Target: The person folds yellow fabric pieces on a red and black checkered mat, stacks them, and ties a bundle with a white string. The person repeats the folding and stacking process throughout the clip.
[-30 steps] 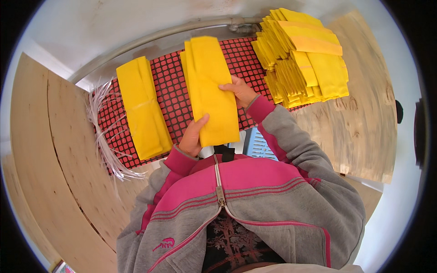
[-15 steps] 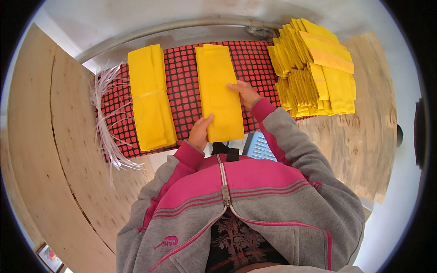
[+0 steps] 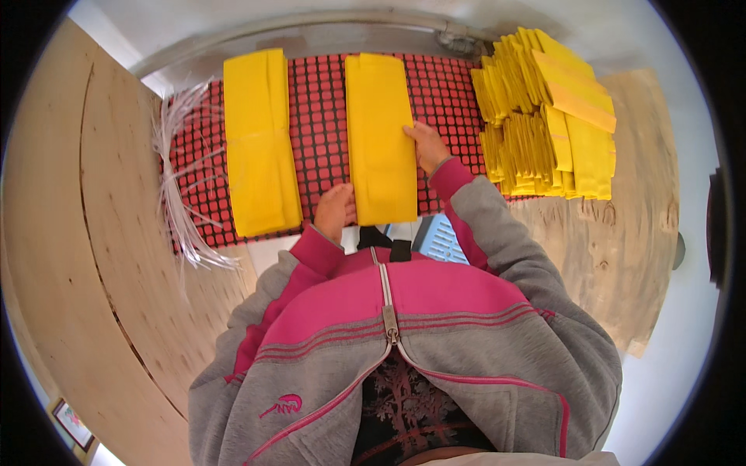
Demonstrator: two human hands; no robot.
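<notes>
A stack of folded yellow cloth (image 3: pixel 381 144) lies lengthwise on a red-and-black patterned mat (image 3: pixel 318 116). At its right edge, my right hand (image 3: pixel 427 147) grips it with the thumb on top and the other fingers partly hidden. My left hand (image 3: pixel 334 211) rests by the lower left edge, fingers stretched toward the cloth and touching its side, thumb off the top. Farther left is a second folded yellow bundle (image 3: pixel 260 171), with a thin pale band across its middle.
Loose white strips (image 3: pixel 175 179) spill over the mat's left end. Several yellow bundles are piled (image 3: pixel 575 132) at the right. A wooden board (image 3: pixel 622 233) extends beyond them, and wood panelling (image 3: pixel 54 194) runs along the left. Below the mat's front edge shows a blue slotted plastic piece (image 3: pixel 443 242).
My left thumb has come off the top of the middle cloth, and that hand has shifted to its side. My right hand stays on the right edge. The view has shifted slightly.
</notes>
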